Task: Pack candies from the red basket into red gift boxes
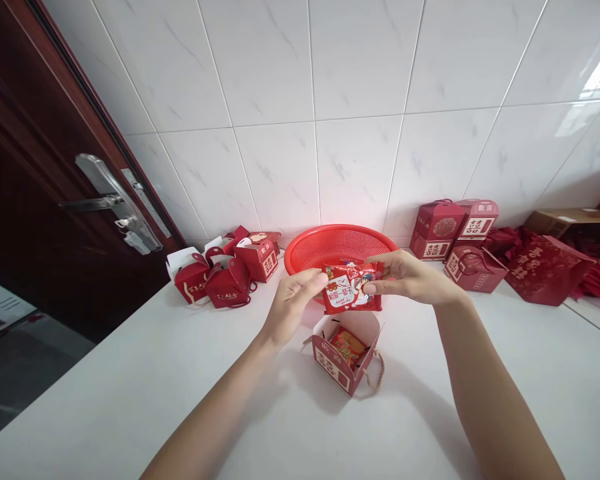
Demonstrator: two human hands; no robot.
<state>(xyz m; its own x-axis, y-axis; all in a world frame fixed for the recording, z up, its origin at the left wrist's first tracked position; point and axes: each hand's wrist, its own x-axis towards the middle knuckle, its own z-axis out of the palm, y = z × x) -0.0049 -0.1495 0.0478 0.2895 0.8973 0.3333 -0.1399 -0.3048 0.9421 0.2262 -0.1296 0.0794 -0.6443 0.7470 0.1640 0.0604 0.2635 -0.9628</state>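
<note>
Between my two hands is a red and white snack packet (353,288), printed with a cartoon figure and hearts. My left hand (297,297) pinches its left edge, and my right hand (405,277) grips the right edge with the thumb on its front. Just below and nearer to me, an open red gift box (330,367) with a rope handle stands on the table. Inside it lies another red and orange packet (349,345). Behind the held packet is a red plastic basket (305,247); my hands and the packet hide part of its inside.
Several red gift boxes (227,287) stand at the left by the wall. More boxes (437,223) are stacked at the right, beside red bags (545,270) and a cardboard box (555,219). A dark door (35,153) is left of the white table (145,380).
</note>
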